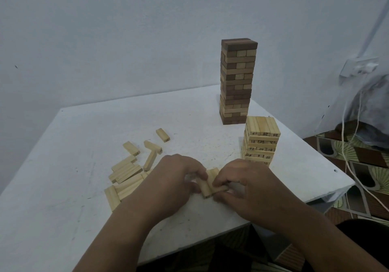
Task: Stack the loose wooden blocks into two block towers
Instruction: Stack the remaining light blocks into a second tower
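Both hands pinching pale blocks between them, short tower beyond

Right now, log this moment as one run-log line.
hands: left and right gripping blocks | short pale tower unfinished | tall tower standing | loose blocks remain

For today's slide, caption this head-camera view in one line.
Both hands gather pale blocks beside a short numbered tower; a tall brown tower stands behind.

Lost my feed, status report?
Both hands gripping pale wooden blocks. Short numbered pale tower unfinished; loose blocks left. Nothing obstructing.
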Demonstrator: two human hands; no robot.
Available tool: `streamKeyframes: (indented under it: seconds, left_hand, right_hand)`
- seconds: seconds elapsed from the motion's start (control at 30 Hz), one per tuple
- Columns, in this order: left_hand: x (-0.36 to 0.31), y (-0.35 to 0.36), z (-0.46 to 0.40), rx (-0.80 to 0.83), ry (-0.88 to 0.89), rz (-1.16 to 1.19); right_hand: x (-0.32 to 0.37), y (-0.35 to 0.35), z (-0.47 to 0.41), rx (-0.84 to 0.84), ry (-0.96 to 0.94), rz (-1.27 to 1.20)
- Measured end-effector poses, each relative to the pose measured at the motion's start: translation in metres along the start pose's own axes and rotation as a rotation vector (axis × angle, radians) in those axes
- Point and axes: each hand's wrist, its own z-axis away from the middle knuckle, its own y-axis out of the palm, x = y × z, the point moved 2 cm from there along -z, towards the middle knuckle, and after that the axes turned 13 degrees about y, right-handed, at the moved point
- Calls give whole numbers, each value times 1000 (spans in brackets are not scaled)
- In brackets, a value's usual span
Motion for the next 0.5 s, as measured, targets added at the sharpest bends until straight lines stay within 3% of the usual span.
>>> streamKeyframes:
  seconds: [0.17, 0.37, 0.5]
  left_hand:
    - [1, 0, 3, -5, -1, -15]
    - [0, -3, 6, 70, 84, -75]
    - [-4, -3, 5, 99, 70, -92]
  right_hand:
    - [2, 5, 1, 26, 67, 23]
    - [8, 2, 2, 69, 76, -225]
    - [9, 1, 3, 86, 74, -240]
